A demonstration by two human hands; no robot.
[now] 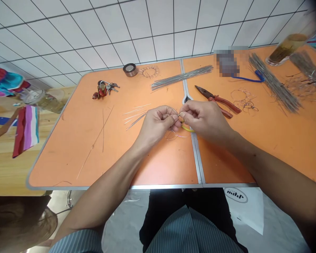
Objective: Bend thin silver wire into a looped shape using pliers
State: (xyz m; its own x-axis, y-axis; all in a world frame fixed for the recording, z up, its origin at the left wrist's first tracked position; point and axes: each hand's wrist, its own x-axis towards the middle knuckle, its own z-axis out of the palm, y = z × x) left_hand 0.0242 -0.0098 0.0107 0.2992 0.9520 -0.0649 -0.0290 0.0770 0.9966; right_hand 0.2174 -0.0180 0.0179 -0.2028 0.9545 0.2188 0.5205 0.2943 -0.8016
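My left hand (157, 123) and my right hand (204, 118) meet fingertip to fingertip over the middle of the orange table (94, 158). Both are closed in a pinch on a thin piece of bent wire (178, 115) held between them. Loops of the same fine wire (173, 135) hang below my left hand. A yellow-handled tool (187, 129) lies on the table partly under my right hand. Several short straight wire pieces (135, 113) lie just left of my left hand.
Red-handled pliers (218, 101) lie right of my hands beside a wire tangle (244, 102). Behind are a bundle of straight wires (181, 76), a tape roll (130, 69), keys (104, 89), more wire bundles (275, 86), a blue cord (249, 79) and a glass jar (285, 49).
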